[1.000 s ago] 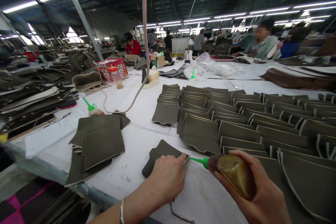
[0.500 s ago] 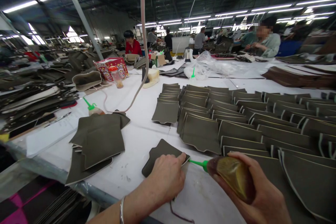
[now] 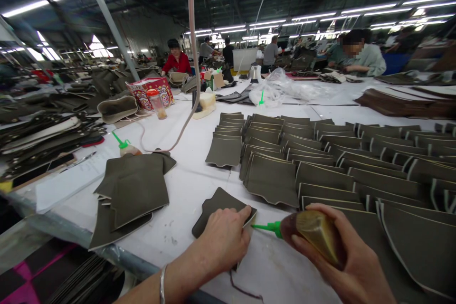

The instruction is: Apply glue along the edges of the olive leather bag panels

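My left hand (image 3: 226, 232) bears down on a dark olive leather piece (image 3: 217, 206) on the table, its index finger stretched along the right corner and its other fingers curled over the near edge. Its thumb is hidden. In my right hand (image 3: 352, 256) is a squeeze bottle (image 3: 318, 232) of amber-brown liquid, lying sideways with my fingers wrapped round it. The bottle's green nozzle (image 3: 267, 228) points left, its tip close to the piece's right edge, just beside my left fingers. Whether the tip touches the edge I cannot tell.
Overlapping rows of similar leather pieces (image 3: 320, 180) cover the right side. A loose stack of pieces (image 3: 137, 190) lies left, with another green-tipped bottle (image 3: 124, 145) behind it. A hose (image 3: 194, 57) hangs down to the white table (image 3: 192, 171). Co-workers sit farther back.
The green nozzle tip has moved slightly down and left along the piece's right edge, with the bottle tilting a little. My left hand stays nearly in place on the leather piece.
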`<state>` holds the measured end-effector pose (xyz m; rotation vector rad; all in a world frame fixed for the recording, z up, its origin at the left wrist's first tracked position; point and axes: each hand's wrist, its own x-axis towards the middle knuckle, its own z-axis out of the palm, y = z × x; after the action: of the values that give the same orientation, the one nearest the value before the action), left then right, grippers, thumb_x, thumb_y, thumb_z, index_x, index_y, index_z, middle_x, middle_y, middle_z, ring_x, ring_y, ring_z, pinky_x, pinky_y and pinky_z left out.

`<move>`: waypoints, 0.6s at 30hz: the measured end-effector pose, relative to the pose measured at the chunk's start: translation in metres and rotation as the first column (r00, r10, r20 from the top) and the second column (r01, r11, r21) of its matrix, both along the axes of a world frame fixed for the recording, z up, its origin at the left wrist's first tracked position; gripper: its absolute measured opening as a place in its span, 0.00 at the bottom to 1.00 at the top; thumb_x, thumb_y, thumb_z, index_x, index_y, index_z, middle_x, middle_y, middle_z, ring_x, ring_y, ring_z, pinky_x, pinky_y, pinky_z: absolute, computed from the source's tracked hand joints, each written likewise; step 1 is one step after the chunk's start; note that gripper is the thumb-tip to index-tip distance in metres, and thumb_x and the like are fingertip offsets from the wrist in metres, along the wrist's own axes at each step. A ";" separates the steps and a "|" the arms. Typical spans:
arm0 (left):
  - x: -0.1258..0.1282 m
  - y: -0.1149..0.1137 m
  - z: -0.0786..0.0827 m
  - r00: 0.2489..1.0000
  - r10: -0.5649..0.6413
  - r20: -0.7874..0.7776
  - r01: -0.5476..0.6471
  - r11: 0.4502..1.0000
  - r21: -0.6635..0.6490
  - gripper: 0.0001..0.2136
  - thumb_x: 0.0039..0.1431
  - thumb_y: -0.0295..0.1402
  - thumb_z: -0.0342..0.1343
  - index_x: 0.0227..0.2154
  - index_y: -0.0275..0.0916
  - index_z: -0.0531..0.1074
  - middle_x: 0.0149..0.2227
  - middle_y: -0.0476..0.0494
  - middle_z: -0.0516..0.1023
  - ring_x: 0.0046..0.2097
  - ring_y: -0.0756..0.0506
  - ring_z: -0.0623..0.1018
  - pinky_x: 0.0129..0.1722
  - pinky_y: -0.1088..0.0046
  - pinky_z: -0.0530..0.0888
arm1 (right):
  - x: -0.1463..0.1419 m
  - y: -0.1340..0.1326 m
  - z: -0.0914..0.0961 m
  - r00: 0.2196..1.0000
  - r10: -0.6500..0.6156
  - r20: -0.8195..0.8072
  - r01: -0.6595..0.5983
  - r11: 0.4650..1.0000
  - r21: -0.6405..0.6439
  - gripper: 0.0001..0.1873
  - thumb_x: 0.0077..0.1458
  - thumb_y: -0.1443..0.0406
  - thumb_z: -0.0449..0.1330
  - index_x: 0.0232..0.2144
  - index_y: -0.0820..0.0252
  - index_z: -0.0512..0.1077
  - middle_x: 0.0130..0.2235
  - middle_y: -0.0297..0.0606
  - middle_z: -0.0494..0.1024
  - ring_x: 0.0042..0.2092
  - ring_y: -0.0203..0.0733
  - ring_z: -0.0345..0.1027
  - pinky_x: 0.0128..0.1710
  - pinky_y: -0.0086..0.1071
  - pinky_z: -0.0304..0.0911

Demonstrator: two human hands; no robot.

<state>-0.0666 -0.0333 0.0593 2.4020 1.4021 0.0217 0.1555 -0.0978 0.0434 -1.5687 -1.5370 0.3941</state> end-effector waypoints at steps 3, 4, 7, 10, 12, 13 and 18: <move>-0.002 -0.001 0.002 1.000 0.003 0.010 -0.003 1.000 -0.020 0.26 0.56 0.30 0.45 0.59 0.42 0.67 0.41 0.37 0.81 0.43 0.34 0.80 0.44 0.54 0.75 | 0.003 0.002 0.000 0.999 -0.018 -0.035 0.018 1.000 0.001 0.24 0.57 0.47 0.63 0.49 0.49 0.66 0.41 0.32 0.77 0.38 0.45 0.74 0.35 0.28 0.68; -0.002 -0.001 0.002 1.000 0.002 0.014 -0.001 1.000 -0.023 0.26 0.56 0.30 0.45 0.59 0.42 0.67 0.41 0.37 0.81 0.43 0.34 0.80 0.44 0.55 0.75 | 0.003 0.002 -0.001 1.000 -0.008 -0.030 0.009 1.000 0.007 0.24 0.57 0.47 0.64 0.50 0.49 0.66 0.41 0.32 0.77 0.38 0.45 0.74 0.35 0.27 0.68; -0.004 -0.001 0.003 1.000 -0.001 0.026 0.002 1.000 -0.029 0.25 0.57 0.30 0.44 0.58 0.42 0.68 0.40 0.38 0.80 0.42 0.35 0.80 0.44 0.56 0.75 | 0.004 0.000 -0.003 0.998 0.026 -0.059 -0.028 0.999 -0.024 0.24 0.57 0.48 0.63 0.50 0.50 0.65 0.41 0.32 0.77 0.38 0.44 0.74 0.36 0.26 0.68; -0.005 -0.002 0.004 0.999 0.000 0.041 0.002 0.999 -0.039 0.25 0.58 0.30 0.44 0.59 0.42 0.68 0.40 0.38 0.80 0.43 0.35 0.80 0.44 0.56 0.75 | 0.004 -0.002 -0.004 0.988 0.064 -0.142 -0.077 0.993 -0.090 0.24 0.57 0.47 0.63 0.49 0.51 0.66 0.40 0.32 0.77 0.38 0.44 0.74 0.35 0.25 0.68; -0.006 -0.003 0.003 0.999 0.000 0.053 0.003 0.999 -0.052 0.25 0.58 0.30 0.44 0.59 0.42 0.68 0.40 0.39 0.80 0.43 0.35 0.80 0.45 0.56 0.75 | 0.005 -0.002 -0.005 0.981 0.065 -0.182 -0.084 0.992 -0.095 0.24 0.57 0.48 0.64 0.48 0.51 0.66 0.39 0.32 0.77 0.38 0.44 0.74 0.35 0.25 0.68; -0.007 -0.004 0.003 0.998 0.002 0.060 0.001 0.998 -0.058 0.25 0.58 0.30 0.44 0.59 0.42 0.67 0.40 0.39 0.79 0.43 0.35 0.79 0.45 0.57 0.75 | 0.006 -0.001 -0.005 0.981 0.048 -0.189 -0.065 0.994 -0.087 0.23 0.57 0.48 0.64 0.48 0.52 0.66 0.39 0.32 0.77 0.38 0.44 0.73 0.35 0.25 0.67; -0.009 -0.004 0.001 0.995 0.007 0.101 0.001 0.997 -0.077 0.25 0.59 0.29 0.43 0.60 0.41 0.66 0.42 0.39 0.79 0.45 0.36 0.79 0.47 0.58 0.74 | -0.002 -0.004 -0.004 0.969 -0.021 -0.247 -0.008 0.993 -0.116 0.25 0.53 0.47 0.65 0.47 0.52 0.67 0.39 0.32 0.76 0.39 0.45 0.72 0.37 0.28 0.65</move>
<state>-0.0754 -0.0378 0.0606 2.3025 1.3361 0.0874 0.1534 -0.1022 0.0396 -1.5481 -1.3357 0.6608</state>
